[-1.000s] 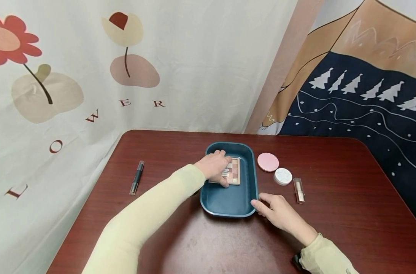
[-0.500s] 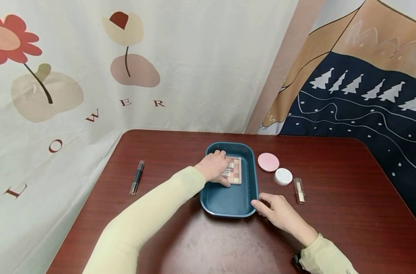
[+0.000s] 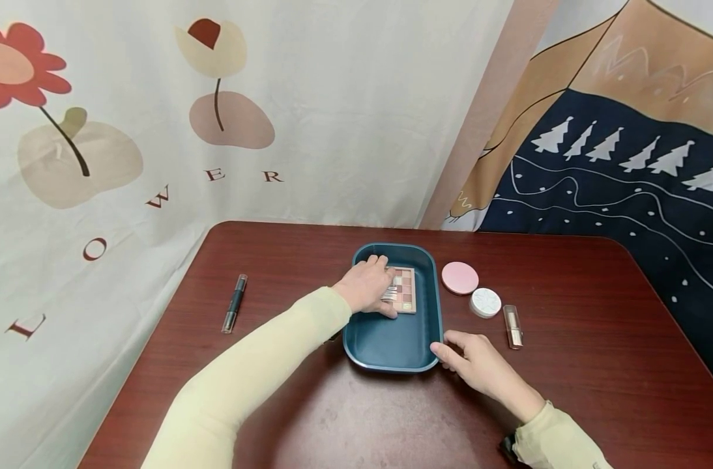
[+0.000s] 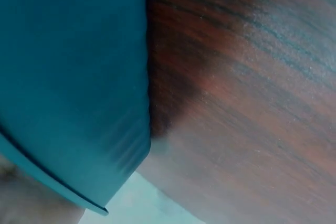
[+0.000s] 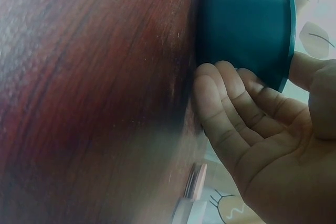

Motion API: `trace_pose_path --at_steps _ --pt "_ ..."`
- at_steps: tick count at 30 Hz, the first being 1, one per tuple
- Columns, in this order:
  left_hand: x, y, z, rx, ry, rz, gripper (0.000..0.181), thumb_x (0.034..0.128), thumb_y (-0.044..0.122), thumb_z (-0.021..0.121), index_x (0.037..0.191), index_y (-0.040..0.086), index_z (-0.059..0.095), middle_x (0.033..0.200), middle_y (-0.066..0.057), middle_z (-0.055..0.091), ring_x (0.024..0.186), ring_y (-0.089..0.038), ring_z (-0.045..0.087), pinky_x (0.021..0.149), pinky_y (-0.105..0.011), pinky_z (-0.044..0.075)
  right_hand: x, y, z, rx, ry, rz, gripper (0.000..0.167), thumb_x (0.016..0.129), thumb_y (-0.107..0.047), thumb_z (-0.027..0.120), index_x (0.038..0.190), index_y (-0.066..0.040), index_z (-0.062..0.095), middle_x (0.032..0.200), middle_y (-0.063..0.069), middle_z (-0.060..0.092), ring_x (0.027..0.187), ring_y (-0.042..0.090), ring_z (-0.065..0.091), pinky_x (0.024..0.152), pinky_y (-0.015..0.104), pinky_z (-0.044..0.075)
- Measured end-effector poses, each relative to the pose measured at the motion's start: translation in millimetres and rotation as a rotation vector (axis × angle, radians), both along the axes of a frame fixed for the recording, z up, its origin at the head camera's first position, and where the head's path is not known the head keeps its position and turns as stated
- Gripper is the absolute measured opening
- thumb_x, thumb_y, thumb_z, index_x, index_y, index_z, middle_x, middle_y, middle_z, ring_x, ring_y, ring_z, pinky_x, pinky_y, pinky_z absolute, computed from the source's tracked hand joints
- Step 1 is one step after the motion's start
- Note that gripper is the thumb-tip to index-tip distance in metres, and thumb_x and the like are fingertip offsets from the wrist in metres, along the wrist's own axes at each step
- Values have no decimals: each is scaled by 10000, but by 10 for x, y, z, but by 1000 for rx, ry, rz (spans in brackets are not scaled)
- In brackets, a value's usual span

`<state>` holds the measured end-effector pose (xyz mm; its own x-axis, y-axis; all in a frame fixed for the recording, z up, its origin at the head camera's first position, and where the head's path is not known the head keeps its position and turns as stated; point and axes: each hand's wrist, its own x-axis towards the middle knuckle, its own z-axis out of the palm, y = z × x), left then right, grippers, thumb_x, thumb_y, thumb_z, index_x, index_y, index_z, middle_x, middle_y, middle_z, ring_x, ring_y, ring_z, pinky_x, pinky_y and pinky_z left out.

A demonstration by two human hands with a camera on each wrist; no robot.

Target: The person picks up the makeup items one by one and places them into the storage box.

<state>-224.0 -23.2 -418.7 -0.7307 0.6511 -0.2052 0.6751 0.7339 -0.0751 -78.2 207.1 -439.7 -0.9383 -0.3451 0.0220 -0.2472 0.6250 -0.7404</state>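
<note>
An eyeshadow palette (image 3: 405, 290) with rows of pinkish and brown pans lies in the far half of a dark blue rectangular tray (image 3: 392, 357). My left hand (image 3: 365, 286) reaches over the tray's left rim and grips the palette from above, fingers towards its far side and thumb along its near edge. The hand covers the palette's left part. At the tray's near right corner my right hand (image 3: 470, 361) holds the rim, thumb on top and fingers against the outer wall, as the right wrist view shows. In the left wrist view only the tray's outer wall (image 4: 79, 77) and the table appear.
Right of the tray sit a pink round compact (image 3: 459, 278), a white round jar (image 3: 485, 302) and a lipstick-like tube (image 3: 513, 326). A dark double-ended pen-like stick (image 3: 235, 304) lies on the left of the brown table (image 3: 345, 423). Printed curtains hang behind.
The palette has slid slightly to the right inside the tray, the left thumb shifting with it. My right hand and the tray have stayed in place.
</note>
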Motion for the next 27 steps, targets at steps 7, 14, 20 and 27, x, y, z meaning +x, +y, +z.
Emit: trace_pose_path --at_steps 7,14,20,27 --pt "27 -105 63 80 18 -40 874 871 709 677 1434 50 566 1288 -147 565 1121 -257 503 996 -363 487 6 0 4 2 -2 0 320 1051 -274 618 752 -182 552 639 -123 509 537 -13 463 525 223 423" --pt "121 -250 123 161 59 -56 812 930 651 650 1428 16 560 1287 -143 572 1137 -256 520 998 -349 499 4 3 7 6 -19 -14 322 1048 -288 623 751 -187 552 635 -118 505 525 -5 462 520 226 420" --pt "215 -362 116 243 107 -105 729 946 570 688 1379 -7 582 1272 -161 578 1122 -274 532 965 -358 515 2 0 8 4 -22 -16 321 1044 -279 631 747 -188 552 635 -120 504 531 -4 465 526 225 421" --pt "345 -497 107 323 164 -152 629 968 516 688 1323 4 598 1273 -161 586 1154 -294 550 1000 -384 503 7 -6 5 5 -23 -16 319 1045 -278 630 749 -186 555 642 -120 510 541 -2 476 532 228 430"
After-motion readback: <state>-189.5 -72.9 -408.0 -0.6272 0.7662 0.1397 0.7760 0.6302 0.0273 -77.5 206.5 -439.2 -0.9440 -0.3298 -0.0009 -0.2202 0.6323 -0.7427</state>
